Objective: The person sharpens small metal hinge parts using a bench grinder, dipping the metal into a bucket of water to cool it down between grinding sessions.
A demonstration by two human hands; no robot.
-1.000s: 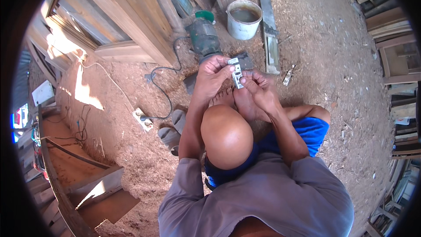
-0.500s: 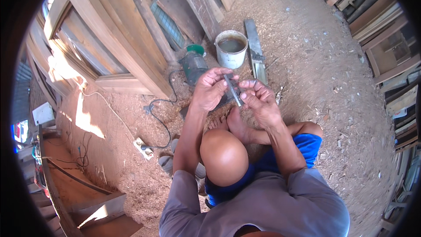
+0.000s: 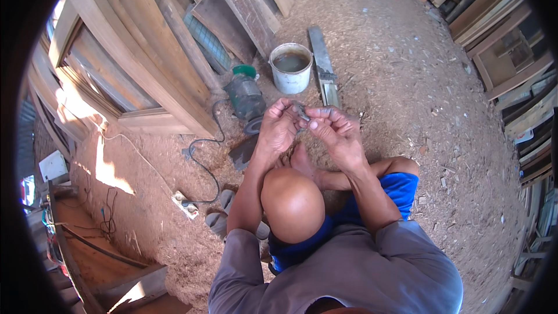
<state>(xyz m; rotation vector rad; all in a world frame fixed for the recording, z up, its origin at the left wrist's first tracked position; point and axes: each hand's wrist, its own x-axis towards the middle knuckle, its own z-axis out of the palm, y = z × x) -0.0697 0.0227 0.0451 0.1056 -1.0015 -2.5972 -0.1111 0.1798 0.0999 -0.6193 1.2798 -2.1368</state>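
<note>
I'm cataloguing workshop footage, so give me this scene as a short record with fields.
Left hand: pinching a small grey piece
Right hand: fingertips on the same piece
Piece: partly hidden by fingers
Bucket: white, holding murky liquid, beyond the hands
Machine: green-topped, left of bucket
Power strip: on the ground, dark cord plugged in
</note>
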